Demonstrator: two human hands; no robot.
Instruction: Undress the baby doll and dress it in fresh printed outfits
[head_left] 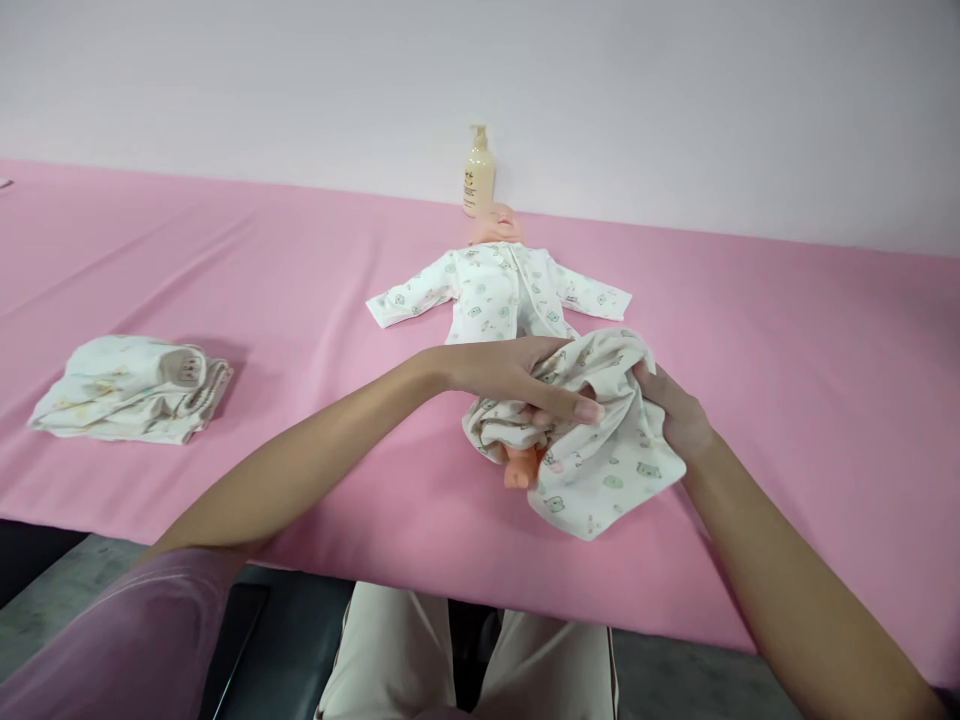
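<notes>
So we've got both hands on a white fabric garment with little green and pink prints [615,460], bunched around the lower body of a peach-coloured plastic baby doll [501,222]. Our left hand [517,375] is clamped on the gathered cloth, right by the doll's bare foot [520,470]; our right hand [679,415] pinches the loose side, fingers mostly hidden behind it. The doll's on its back on a smooth pink cloth-covered table [315,300], wearing a white printed long-sleeved top [487,295], head near a cream pump bottle [479,178].
</notes>
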